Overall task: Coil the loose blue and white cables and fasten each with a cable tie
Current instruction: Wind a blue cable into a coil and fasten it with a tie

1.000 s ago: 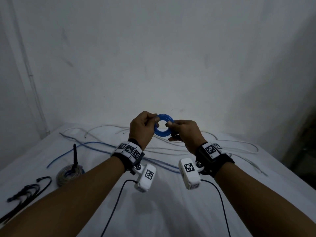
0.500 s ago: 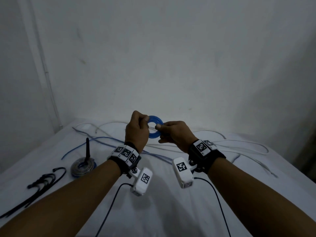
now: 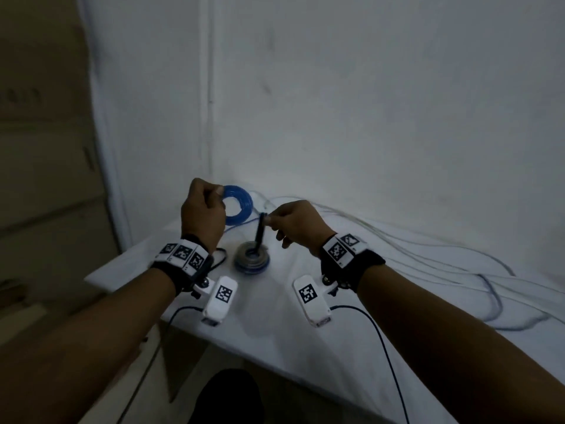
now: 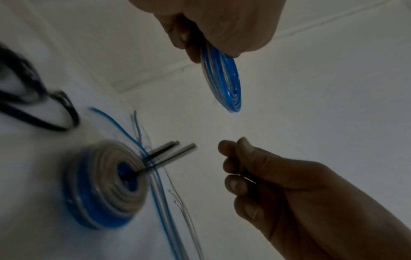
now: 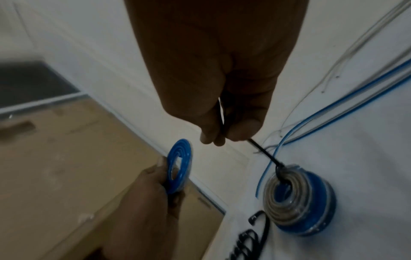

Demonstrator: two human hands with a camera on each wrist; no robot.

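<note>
My left hand [image 3: 202, 214] pinches the small blue coiled cable [image 3: 238, 204], raised left of the stacked blue-and-grey cable coils [image 3: 252, 259] on the surface [image 3: 275, 316]. My right hand [image 3: 295, 223] pinches the black cable tie [image 3: 260, 231] standing in the stack. Untied loops could spring open; tugging could topple the stack.

Stacked coils [image 3: 251, 261] on table [image 3: 305, 332], loose cables [image 3: 428, 255] right.

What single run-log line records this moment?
left hand: holds blue coil | right hand: pinches black tie above stacked coils
</note>
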